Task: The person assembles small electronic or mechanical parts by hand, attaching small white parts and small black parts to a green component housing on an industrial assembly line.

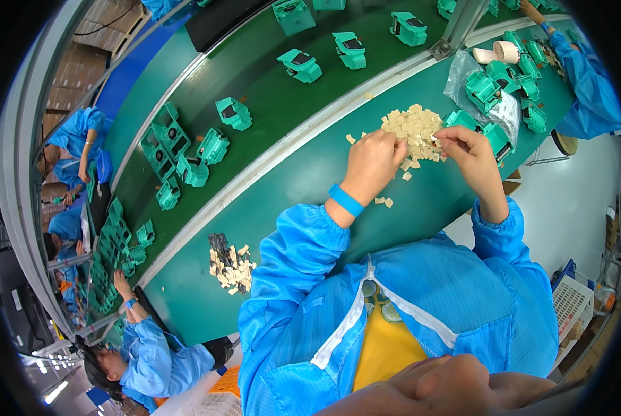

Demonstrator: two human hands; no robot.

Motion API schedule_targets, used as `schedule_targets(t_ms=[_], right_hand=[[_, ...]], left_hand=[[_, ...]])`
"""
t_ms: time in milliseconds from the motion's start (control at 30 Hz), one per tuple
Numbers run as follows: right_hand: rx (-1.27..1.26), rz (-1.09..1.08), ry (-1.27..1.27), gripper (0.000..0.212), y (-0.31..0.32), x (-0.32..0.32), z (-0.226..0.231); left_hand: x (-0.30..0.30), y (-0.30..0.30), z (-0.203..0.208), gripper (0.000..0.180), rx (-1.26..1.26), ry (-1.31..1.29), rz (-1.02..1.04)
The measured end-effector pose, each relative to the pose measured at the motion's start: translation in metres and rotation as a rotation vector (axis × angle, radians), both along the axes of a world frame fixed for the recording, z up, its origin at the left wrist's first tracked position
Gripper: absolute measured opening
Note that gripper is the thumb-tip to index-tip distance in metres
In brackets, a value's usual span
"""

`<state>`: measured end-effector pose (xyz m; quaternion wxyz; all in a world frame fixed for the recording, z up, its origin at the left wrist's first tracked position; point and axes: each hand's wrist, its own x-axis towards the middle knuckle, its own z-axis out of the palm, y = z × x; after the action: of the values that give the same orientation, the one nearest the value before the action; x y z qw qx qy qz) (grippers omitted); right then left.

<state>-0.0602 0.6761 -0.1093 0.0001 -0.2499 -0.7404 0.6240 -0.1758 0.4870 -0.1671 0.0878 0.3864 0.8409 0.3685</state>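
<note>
Nearby — perhaps green housings, bagged.

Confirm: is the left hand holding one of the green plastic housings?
No. The left hand and right hand both pick at the pile of small beige pieces; the green housings lie untouched beyond.

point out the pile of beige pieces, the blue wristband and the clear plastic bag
pile of beige pieces (413,125), head view, middle of the heap
blue wristband (346,200), head view, band's middle
clear plastic bag (463,78), head view, left part
</note>
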Motion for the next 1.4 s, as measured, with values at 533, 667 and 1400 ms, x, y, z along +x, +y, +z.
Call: schedule_targets(t_ms=[533,667,1400], right_hand=[[0.416,0.183,0.182,0.012,-0.014,-0.007,0.019],[0.523,0.200,0.214,0.008,-0.011,-0.009,0.019],[0.532,0.340,0.201,0.011,-0.003,-0.020,0.024]], left_hand=[[0.002,0.007,0.028,0.017,0.287,-0.590,-0.140],[0.004,0.010,0.026,0.016,0.312,-0.514,-0.143],[-0.001,0.010,0.027,0.018,0.308,-0.579,-0.133]])
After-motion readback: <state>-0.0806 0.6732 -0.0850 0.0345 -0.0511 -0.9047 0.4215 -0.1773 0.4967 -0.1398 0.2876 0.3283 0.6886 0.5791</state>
